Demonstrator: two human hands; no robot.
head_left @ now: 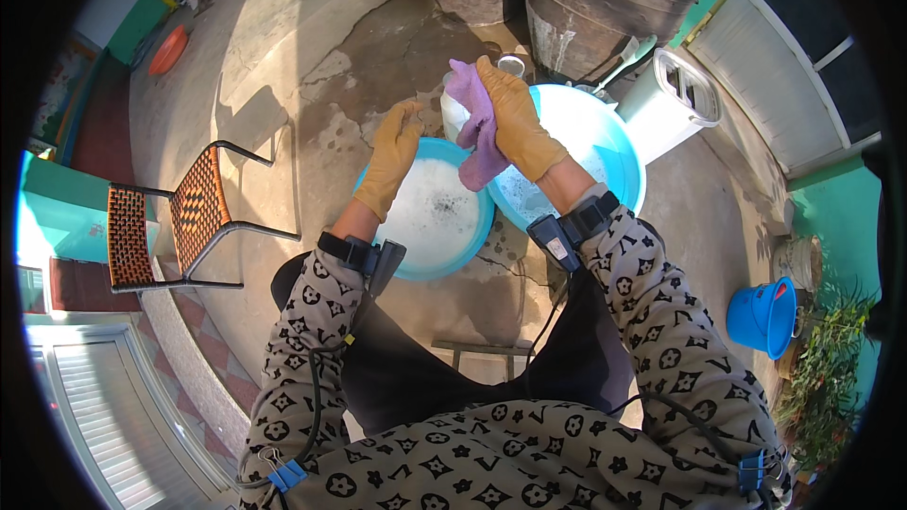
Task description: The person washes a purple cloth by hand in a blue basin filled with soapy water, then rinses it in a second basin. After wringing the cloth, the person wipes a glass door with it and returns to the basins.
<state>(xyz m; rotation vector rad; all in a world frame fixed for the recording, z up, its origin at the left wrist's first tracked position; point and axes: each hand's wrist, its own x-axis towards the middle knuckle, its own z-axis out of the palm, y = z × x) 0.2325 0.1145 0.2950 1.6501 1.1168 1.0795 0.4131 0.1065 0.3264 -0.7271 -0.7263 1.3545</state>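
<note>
Both my hands wear yellow-orange rubber gloves. My right hand [518, 118] is closed on a crumpled purple cloth [479, 123], whose end hangs down over the meeting rims of two basins. To its left, my left hand [393, 156] is raised with its fingers curled together; whatever is in them, if anything, I cannot make out. Below that hand stands a light-blue basin [489, 227] full of white suds. A larger blue basin [639, 159] with sudsy water sits to the right, beneath my right hand. Behind the cloth shows part of a white rounded thing [453, 117], mostly hidden.
Large brown clay jars [600, 14] stand at the back. A white bin [661, 109] adjoins the right basin, a pale long-handled brush [630, 59] near it. At left is a woven chair [200, 203]. A blue bucket [756, 316] and a plant [831, 368] stand at right.
</note>
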